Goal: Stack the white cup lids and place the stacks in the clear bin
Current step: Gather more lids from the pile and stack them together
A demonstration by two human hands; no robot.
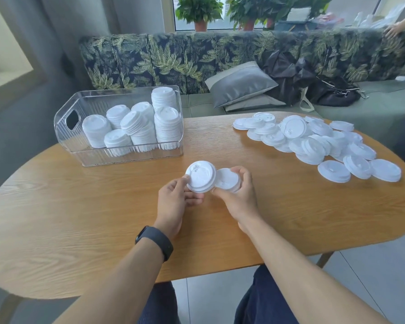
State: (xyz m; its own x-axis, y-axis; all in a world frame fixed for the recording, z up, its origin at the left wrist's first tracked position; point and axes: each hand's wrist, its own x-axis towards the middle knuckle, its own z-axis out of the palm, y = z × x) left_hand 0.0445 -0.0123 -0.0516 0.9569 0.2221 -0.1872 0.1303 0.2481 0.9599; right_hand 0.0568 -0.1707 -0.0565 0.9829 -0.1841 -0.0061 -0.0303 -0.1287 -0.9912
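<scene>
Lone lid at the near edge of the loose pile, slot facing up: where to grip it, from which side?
Take that lid by its rim, fingers pinching across opposite edges, coming in from the near side. It lies flat and apart from the pile's overlaps on that side, with bare table in front, so the near edge looks free. The far edge abuts neighbouring lids, likely to snag.

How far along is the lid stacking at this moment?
Partway. Several stacks already stand in the clear bin. The left hand and right hand each hold lids, close together. A loose pile remains on the table.
</scene>
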